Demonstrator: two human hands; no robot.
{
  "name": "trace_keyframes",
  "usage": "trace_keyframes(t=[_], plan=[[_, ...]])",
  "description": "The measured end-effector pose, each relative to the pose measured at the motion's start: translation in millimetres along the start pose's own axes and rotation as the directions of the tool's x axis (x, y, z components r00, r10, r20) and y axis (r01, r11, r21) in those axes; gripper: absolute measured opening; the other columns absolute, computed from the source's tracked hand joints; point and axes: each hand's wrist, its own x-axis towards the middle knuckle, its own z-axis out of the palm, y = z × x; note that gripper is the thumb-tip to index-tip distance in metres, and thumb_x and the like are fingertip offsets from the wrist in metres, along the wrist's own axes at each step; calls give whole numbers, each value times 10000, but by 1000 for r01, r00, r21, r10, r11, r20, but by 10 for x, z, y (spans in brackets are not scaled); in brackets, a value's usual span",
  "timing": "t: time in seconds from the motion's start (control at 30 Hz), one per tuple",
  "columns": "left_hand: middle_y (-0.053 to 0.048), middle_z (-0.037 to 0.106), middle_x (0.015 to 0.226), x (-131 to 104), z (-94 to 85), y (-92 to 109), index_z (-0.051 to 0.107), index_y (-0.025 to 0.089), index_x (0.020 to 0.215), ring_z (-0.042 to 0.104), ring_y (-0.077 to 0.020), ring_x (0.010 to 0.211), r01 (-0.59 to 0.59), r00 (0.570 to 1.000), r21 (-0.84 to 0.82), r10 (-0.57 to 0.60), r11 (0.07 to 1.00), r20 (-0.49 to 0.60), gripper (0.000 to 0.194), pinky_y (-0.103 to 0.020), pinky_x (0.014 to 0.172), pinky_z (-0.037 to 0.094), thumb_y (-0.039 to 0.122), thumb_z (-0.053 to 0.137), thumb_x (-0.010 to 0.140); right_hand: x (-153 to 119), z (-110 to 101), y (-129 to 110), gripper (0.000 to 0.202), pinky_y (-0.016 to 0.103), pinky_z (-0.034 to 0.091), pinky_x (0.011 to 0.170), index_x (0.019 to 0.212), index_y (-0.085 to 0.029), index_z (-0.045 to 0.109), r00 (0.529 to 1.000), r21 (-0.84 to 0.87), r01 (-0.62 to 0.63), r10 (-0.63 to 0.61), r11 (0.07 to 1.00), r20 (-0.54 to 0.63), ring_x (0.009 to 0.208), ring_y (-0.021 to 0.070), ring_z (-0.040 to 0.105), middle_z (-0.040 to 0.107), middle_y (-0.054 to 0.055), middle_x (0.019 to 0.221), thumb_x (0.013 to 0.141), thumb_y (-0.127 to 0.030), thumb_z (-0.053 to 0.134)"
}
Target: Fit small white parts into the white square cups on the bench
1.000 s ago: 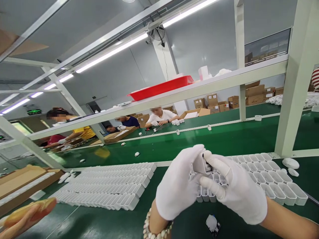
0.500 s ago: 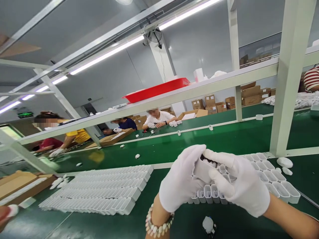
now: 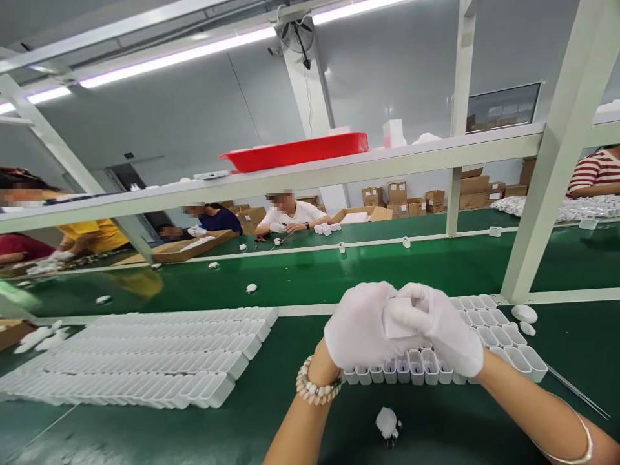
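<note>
One white case [image 3: 394,327] is pinched between left hand [image 3: 357,327] and right hand [image 3: 446,328], grip curled close.

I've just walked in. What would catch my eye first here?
Probably the bright red tray on the raised white shelf. Lower down, right of centre, the white-gloved left hand and right hand meet around a small white piece. To their left, long rows of open white containers stretch across the green tabletop.

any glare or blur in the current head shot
Head view: long ceiling tube blown out white; green belt shines, yellow reflection toward the left; white piece lacks contrast against gloved left hand and right hand; far-left edge looks soft.
</note>
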Motion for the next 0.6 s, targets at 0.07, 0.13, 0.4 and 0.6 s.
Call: trace_keyframes(t=[0.07,0.13,0.4,0.6], plan=[[7,592,698,58,35,-81,594,195,854,563,-170,642,76,994,-71,-70,995,87,399,-298,599,470,530,715,674,88,-19,68,355,190,335,484,665,-171,485,987,226,-158,161,961,6,557,71,412,459,-47,633,688,-412,744],[-6,619,790,71,-3,-209,586,182,1022,584,-172,711,149,975,-165,-117,975,189,462,-300,648,487,526,677,728,171,-33,149,376,176,270,446,696,-177,457,964,404,-265,250,876,90,518,52,358,432,-52,646,723,-457,707],[-77,634,1124,-232,-510,-1140,417,199,1371,640,-191,949,581,780,82,-583,810,227,562,-296,821,535,434,529,873,450,-148,422,329,190,340,442,813,-180,519,957,143,-289,287,947,32,528,75,413,475,-24,689,795,-493,620],[-123,606,1245,-343,-227,-1803,537,157,1273,618,-243,1083,632,663,216,-663,744,346,507,-399,908,522,249,712,806,1270,-475,639,259,272,507,666,1041,-137,585,934,-396,-336,251,855,-252,768,130,587,612,54,963,909,-360,590]])
